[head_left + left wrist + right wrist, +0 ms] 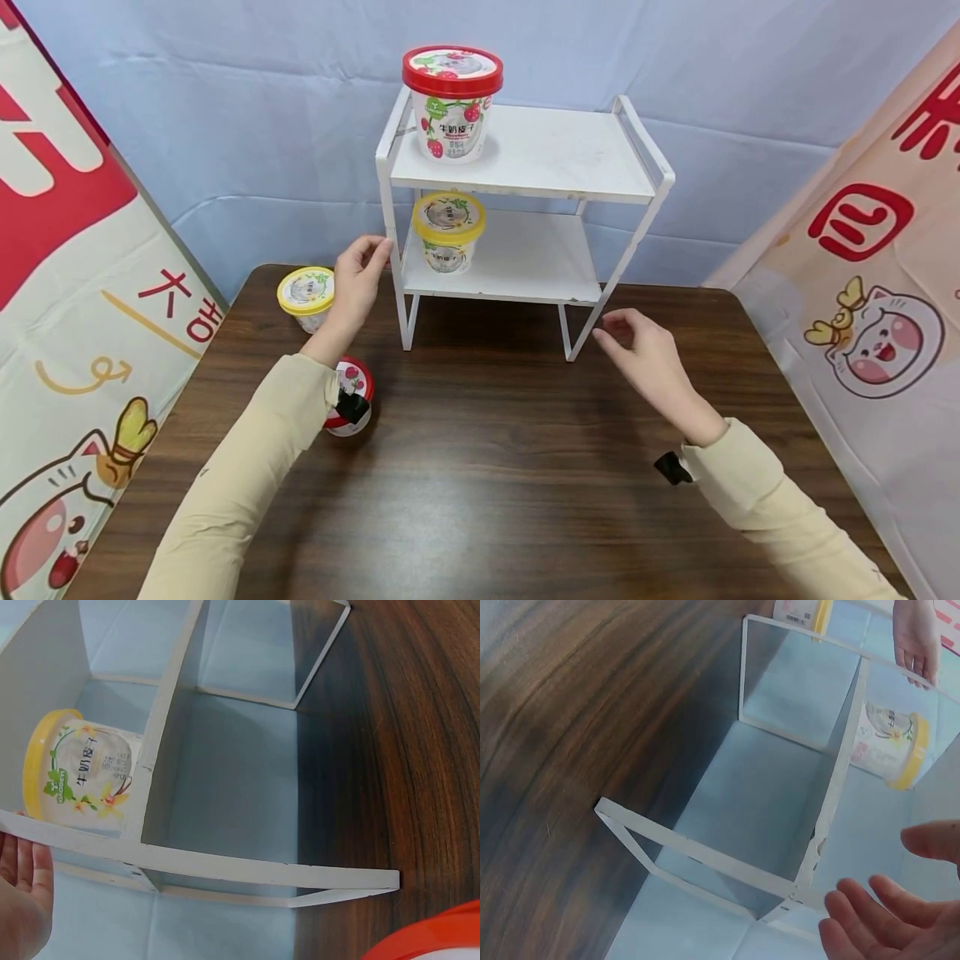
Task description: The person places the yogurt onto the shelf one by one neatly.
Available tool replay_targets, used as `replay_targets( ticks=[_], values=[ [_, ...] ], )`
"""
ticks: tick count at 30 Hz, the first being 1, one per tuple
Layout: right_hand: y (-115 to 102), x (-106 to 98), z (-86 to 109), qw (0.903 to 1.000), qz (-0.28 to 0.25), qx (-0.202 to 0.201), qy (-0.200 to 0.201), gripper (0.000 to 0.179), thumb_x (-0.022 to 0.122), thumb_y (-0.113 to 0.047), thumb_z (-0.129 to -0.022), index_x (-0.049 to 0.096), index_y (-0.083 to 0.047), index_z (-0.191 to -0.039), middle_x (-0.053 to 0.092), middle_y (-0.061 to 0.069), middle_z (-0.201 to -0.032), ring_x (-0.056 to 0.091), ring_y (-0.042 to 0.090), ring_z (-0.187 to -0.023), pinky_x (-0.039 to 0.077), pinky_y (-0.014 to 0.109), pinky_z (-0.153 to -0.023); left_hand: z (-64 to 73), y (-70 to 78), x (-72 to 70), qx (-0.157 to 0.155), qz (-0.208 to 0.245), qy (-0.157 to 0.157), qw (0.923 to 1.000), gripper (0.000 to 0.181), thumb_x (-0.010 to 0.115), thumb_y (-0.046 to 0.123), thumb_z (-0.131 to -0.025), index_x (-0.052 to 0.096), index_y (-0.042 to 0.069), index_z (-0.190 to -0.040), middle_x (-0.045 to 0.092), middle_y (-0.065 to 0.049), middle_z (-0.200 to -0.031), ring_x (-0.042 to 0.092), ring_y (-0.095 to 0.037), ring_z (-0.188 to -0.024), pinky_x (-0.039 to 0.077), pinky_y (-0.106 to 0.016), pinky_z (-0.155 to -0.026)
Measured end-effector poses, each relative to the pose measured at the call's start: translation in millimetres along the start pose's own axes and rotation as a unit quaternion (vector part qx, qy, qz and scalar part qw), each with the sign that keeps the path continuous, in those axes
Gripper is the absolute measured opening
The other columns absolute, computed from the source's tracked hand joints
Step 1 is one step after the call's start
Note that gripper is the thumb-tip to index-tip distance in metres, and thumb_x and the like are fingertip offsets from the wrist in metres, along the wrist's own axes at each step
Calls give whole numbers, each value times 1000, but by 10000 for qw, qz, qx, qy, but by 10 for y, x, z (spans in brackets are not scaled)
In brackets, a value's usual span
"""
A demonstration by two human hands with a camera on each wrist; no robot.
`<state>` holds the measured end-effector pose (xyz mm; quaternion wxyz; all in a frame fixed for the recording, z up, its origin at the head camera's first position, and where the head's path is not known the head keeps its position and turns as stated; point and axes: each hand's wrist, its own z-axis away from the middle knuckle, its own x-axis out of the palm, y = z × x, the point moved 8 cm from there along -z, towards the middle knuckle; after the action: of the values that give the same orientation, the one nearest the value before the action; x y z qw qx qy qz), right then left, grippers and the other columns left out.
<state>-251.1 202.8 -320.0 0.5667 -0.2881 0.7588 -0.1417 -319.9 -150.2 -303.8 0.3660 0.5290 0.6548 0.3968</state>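
Observation:
A white two-tier shelf rack (558, 154) stands at the back of the table. My left hand (362, 279) is at its left post, fingers extended; in the left wrist view the fingertips meet that post. Near the lower right post, my right hand (645, 358) has its fingers loosely bent and holds nothing; the right wrist view shows thumb and fingers apart. A red-lidded ice cream tub (453, 104) sits on the top tier at the left. Below it, on the lower tier, is a yellow-lidded tub (448, 229).
Another yellow-lidded tub (307, 293) stands on the brown table (480, 467) left of the rack. A second red-lidded tub (352, 387) is partly hidden by my left sleeve. Printed cloths hang at both sides, and a pale blue cloth (262, 125) hangs behind.

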Motion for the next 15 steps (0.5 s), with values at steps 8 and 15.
replay_targets(
  ticks=[8,15],
  values=[
    [32,-171,-40,9975,-119,86,688,29,58,-23,-89,59,0,-105,63,15,-99,60,28,-90,43,32,-73,-4,-1,-3,-6,-33,4,10000,24,52,7,-92,57,-16,-96,55,-9,-80,49,2,-67,44,-14,-67],
    [96,-275,-79,9911,-306,320,1257,30,58,-24,-89,59,0,-106,63,12,-98,57,15,-82,38,12,-68,6,2,-5,-66,-106,-3,9999,25,52,8,-93,57,-16,-97,56,-19,-84,48,2,-67,43,-14,-67]
  ],
)
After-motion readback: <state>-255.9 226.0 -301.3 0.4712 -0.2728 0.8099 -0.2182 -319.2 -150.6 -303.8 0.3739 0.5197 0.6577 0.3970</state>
